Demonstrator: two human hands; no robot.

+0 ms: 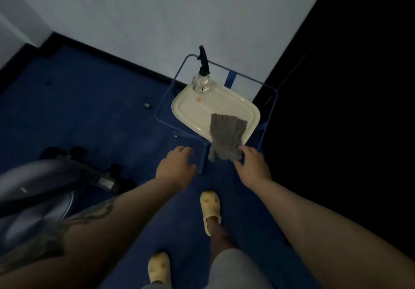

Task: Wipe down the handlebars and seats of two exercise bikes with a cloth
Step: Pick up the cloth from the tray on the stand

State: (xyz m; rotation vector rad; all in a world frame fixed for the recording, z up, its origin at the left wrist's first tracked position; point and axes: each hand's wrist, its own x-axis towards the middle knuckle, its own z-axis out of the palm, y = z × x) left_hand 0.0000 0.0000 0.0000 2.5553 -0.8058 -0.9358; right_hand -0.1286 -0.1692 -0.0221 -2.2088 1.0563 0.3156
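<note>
Cloth (226,137): grey, soft, light, draped over the white tray's (190,113) near right corner, spray bottle (202,82) at far corner. Right hand (252,165) spread, fingertips touching its hanging edge; gather there. Left hand (177,165) loosely curled, empty.

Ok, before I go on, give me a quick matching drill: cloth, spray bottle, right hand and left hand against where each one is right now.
Things:
1. cloth
2. spray bottle
3. right hand
4. left hand

Places:
A. upright at the tray's far corner
B. hovering open, touching nothing
C. draped over the tray's near edge
D. at the cloth's hanging corner

Pairs: 1-C, 2-A, 3-D, 4-B
</note>
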